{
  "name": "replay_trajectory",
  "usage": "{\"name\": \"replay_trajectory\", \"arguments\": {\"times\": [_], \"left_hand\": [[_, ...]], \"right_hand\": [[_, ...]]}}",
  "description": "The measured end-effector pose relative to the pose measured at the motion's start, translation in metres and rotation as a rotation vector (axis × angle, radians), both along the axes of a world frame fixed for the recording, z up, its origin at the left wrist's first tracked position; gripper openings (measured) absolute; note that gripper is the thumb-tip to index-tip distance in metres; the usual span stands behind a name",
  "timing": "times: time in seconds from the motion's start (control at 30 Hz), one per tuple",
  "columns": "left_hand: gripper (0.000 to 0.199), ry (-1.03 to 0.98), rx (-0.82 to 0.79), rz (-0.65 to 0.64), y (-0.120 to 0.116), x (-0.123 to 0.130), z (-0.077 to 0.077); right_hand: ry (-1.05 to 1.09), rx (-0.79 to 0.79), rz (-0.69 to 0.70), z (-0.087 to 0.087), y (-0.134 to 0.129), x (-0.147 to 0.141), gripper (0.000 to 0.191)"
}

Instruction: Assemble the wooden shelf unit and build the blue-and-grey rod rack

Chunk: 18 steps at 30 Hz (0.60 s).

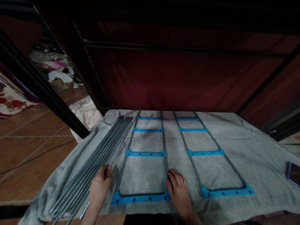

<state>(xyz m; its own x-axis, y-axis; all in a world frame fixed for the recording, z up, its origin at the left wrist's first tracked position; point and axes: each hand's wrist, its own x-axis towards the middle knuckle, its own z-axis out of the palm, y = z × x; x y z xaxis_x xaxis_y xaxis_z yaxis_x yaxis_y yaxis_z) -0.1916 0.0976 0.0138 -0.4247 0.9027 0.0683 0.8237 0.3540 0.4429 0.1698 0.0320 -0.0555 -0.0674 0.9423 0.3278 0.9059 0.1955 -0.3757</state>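
My left hand (100,182) is closed around a grey metal tube (114,155) at the right edge of a bundle of several such tubes (93,162). The bundle lies slanted on a grey blanket. My right hand (179,190) curls at the near right side of a ladder-like frame (139,154), its fingers and thumb against the side tube. Blue crosspieces with holes join the two side tubes of that frame. To the right lies a second, similar frame (206,153), apart from my right hand.
The grey blanket (253,150) covers the surface under the tubes. A dark red panel (182,81) stands behind it, with dark posts (44,84) at the left. A phone-like object (292,173) lies at the right edge. Piled cloth (53,62) sits on the tiled floor (42,150).
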Motion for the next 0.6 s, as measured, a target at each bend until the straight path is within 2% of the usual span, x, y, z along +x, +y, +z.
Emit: {"name": "replay_trajectory", "arguments": {"times": [0.17,0.33,0.5,0.6], "left_hand": [[0.047,-0.334,0.075,-0.179,0.003,0.032,0.005],[0.050,-0.469,0.059,-0.354,0.001,0.077,0.007],[0.045,-0.428,0.001,-0.475,-0.007,0.104,0.003],[0.040,-0.383,-0.013,-0.534,-0.015,0.111,0.001]], "right_hand": [[0.016,0.004,-0.001,0.001,0.000,0.000,0.039],[0.123,-0.007,0.008,0.001,0.000,0.000,0.039],[0.483,-0.047,-0.028,-0.003,0.006,0.007,0.035],[0.829,-0.124,-0.109,0.010,0.018,0.016,0.036]]}}
